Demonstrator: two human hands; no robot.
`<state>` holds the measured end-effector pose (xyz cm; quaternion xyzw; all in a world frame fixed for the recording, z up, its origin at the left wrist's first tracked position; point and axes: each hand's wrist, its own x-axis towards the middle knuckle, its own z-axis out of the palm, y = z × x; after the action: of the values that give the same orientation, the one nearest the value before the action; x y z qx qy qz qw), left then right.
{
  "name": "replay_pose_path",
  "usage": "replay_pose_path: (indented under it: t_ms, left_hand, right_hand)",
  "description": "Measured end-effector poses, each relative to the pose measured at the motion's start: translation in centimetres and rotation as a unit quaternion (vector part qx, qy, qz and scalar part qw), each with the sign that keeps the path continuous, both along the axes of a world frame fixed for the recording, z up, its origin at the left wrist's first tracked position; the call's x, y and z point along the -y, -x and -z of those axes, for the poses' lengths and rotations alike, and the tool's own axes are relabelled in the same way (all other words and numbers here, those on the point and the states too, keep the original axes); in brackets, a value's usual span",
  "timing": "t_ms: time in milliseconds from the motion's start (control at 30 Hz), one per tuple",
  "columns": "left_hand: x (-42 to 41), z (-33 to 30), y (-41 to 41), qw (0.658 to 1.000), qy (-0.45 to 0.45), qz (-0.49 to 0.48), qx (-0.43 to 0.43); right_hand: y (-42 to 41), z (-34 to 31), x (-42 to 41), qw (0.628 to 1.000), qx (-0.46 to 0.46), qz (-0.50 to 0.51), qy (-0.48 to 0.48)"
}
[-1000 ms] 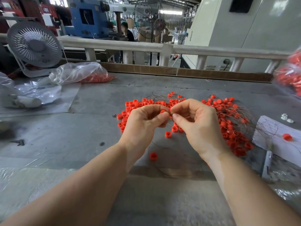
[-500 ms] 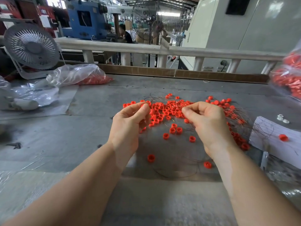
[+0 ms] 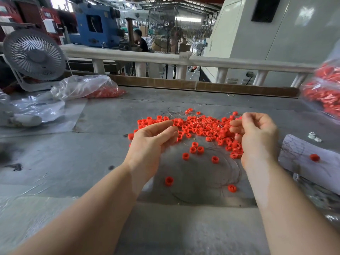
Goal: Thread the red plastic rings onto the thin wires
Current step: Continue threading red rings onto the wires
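A pile of red plastic rings [image 3: 198,126] lies mid-table, tangled with thin wires [image 3: 226,173] that loop toward me over the grey surface. Single rings sit nearer, such as one loose ring [image 3: 169,180]. My left hand [image 3: 152,142] hovers at the pile's left edge, fingers relaxed and nearly straight, with nothing clearly held. My right hand [image 3: 255,137] is over the pile's right side with its fingers curled, pinching a thin wire whose shiny end shows just left of the fingertips.
A small fan [image 3: 35,57] and a clear bag of red rings [image 3: 86,87] sit at the back left. Another bag of rings [image 3: 323,89] hangs at the right edge. A white sheet [image 3: 298,155] carrying one red ring lies on the right. A white railing [image 3: 184,59] borders the far side.
My hands, pinched together on one ring and wire a second ago, have drawn apart. The left hand has let go and opened; the right has moved right and away.
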<state>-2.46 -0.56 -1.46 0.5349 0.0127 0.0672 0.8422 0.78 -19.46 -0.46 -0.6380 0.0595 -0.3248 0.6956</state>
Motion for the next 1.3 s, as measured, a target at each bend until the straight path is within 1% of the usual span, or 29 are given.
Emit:
replay_pose_path:
  t_ms: [133, 233, 300, 333, 400, 467, 567, 633, 700, 800, 933, 1033, 1133, 1233, 1300]
  left_hand:
    - [-0.1, -0.2, -0.1, 1.000, 0.005, -0.015, 0.005]
    - [-0.2, -0.1, 0.0, 0.999, -0.036, -0.039, 0.011]
    - [-0.3, 0.0, 0.0, 0.992, -0.102, -0.071, 0.024]
    - [-0.5, 0.0, 0.0, 0.986, -0.139, -0.088, 0.031]
    - [-0.8, 0.2, -0.2, 0.967, -0.212, -0.130, 0.045]
    - [-1.1, 0.3, -0.5, 0.938, -0.296, -0.172, 0.054]
    - [-1.3, 0.4, -0.7, 0.891, -0.397, -0.212, 0.056]
    - [-1.4, 0.6, -0.7, 0.848, -0.473, -0.231, 0.053]
    - [-1.6, 0.8, -0.8, 0.813, -0.536, -0.223, 0.044]
    - [-1.7, 1.1, -1.0, 0.783, -0.591, -0.194, 0.027]
    - [-1.7, 1.4, -1.0, 0.755, -0.630, -0.180, 0.022]
    - [-1.6, 1.4, -0.9, 0.741, -0.650, -0.166, 0.024]
    - [-1.4, 1.4, -0.9, 0.744, -0.650, -0.149, 0.043]
    - [-1.2, 1.3, -0.9, 0.749, -0.646, -0.134, 0.061]
    - [-1.1, 1.3, -0.9, 0.752, -0.642, -0.131, 0.066]
  right_hand:
    - [-0.5, 0.1, 0.6, 0.997, 0.004, 0.018, -0.070]
    - [-1.1, 0.2, 1.5, 0.997, -0.008, 0.053, -0.051]
    - [-1.4, 0.5, 2.0, 0.995, -0.034, 0.097, 0.007]
    - [-1.6, 0.8, 2.2, 0.988, -0.055, 0.133, 0.064]
    - [-1.5, 1.3, 2.6, 0.953, -0.103, 0.215, 0.188]
    - [-1.3, 1.6, 2.8, 0.927, -0.134, 0.236, 0.260]
    - [-1.1, 1.6, 2.8, 0.903, -0.187, 0.218, 0.319]
    - [-0.9, 1.5, 2.5, 0.879, -0.221, 0.198, 0.373]
    - [-0.8, 1.6, 1.9, 0.855, -0.234, 0.173, 0.430]
    - [-0.3, 1.5, 1.1, 0.845, -0.222, 0.142, 0.466]
    - [0.3, 1.3, 0.5, 0.843, -0.132, 0.176, 0.491]
    - [0.5, 1.3, -0.2, 0.839, -0.069, 0.155, 0.517]
    - [0.6, 1.5, -1.2, 0.829, -0.046, 0.100, 0.548]
    - [0.5, 1.8, -1.7, 0.814, -0.052, 0.055, 0.576]
    - [0.5, 1.9, -1.8, 0.814, -0.052, 0.026, 0.578]
